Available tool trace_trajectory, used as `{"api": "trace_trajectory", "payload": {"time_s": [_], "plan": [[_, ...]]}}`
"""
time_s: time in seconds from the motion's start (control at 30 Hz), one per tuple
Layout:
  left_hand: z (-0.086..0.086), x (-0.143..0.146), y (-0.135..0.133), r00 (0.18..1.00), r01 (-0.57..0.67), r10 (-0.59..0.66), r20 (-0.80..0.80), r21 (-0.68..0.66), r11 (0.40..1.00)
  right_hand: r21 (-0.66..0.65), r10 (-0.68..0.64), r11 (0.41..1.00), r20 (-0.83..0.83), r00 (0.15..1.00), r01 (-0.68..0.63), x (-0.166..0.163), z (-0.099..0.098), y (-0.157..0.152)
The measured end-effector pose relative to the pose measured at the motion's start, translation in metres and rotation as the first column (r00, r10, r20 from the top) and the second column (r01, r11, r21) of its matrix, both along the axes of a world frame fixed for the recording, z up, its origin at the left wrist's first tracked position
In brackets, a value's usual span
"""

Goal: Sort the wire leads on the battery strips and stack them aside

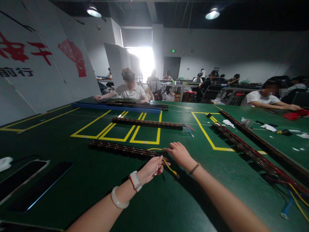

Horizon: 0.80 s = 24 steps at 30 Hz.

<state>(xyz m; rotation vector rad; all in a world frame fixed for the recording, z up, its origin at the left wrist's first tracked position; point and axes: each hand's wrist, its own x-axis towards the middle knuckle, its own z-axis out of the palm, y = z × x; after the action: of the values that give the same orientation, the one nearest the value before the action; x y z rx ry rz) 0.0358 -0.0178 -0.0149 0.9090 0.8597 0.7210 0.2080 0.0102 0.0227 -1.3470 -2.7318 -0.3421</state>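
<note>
- Green tabletop [231, 180] fills most of what I see, under hanging lamps [94, 12], with seated people [167, 76] at work farther back.
- On it, in front of the person, lies the near bar [120, 148]: long, dark, streaked lengthwise with thin copper-coloured lines. Yellow wire [172, 169] shows at its right end and again beyond the left hand [152, 169], finishing in a small metal ring [178, 176].
- Left fingers are pinched on that wire, just short of the ring, beside the bar's end.
- Right hand [179, 154] has its forefinger stretched out to the wire near the bar, the other fingers curled; I cannot tell whether it grips anything.
- Beyond, the middle bar [147, 123] lies across boxes of yellow tape [145, 142], with red and blue wires [188, 130] at its right end.
- Farther off, a long blue tray [118, 108] carries dark strips [135, 103]; whether they sit inside or on top, I cannot make out. A co-worker [130, 87] sits behind it.
- Green surface runs between the forearms and toward the right-hand bars [251, 151], which slant away with loose wires at their near end.
- Flat black panels [45, 180] lie at left, near the table's front.
</note>
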Motion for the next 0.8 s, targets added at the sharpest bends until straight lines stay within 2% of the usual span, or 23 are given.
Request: {"api": "trace_trajectory", "payload": {"time_s": [0.13,0.23,0.33,0.43,0.53,0.63,0.8], "plan": [[0.004,0.0,-0.002,1.0,0.002,-0.002,-0.005,-0.032,0.999,-0.047,0.038,0.998,-0.02,0.999,-0.039,0.003,-0.028,0.011],[0.004,-0.001,-0.003,1.0,0.004,-0.005,-0.029,-0.026,1.0,-0.026,0.061,0.998,-0.05,0.997,-0.063,0.005,-0.042,0.013],[0.003,-0.002,-0.002,0.996,0.006,-0.003,-0.092,0.03,1.0,0.014,0.077,0.997,-0.137,0.988,-0.076,0.008,-0.051,0.014],[0.003,-0.006,0.001,0.977,0.023,0.007,-0.214,0.139,0.99,0.019,0.071,0.997,-0.24,0.968,-0.069,0.011,-0.057,0.015],[0.004,-0.01,0.004,0.914,0.075,0.051,-0.403,0.291,0.954,0.003,0.058,0.998,-0.31,0.949,-0.06,0.011,-0.06,0.017],[0.005,-0.013,0.005,0.806,0.139,0.155,-0.571,0.436,0.889,-0.007,0.046,0.999,-0.359,0.932,-0.052,0.011,-0.061,0.017],[0.001,-0.013,0.001,0.727,0.148,0.274,-0.63,0.534,0.833,-0.005,0.036,0.999,-0.416,0.909,-0.042,0.011,-0.06,0.017]]}}
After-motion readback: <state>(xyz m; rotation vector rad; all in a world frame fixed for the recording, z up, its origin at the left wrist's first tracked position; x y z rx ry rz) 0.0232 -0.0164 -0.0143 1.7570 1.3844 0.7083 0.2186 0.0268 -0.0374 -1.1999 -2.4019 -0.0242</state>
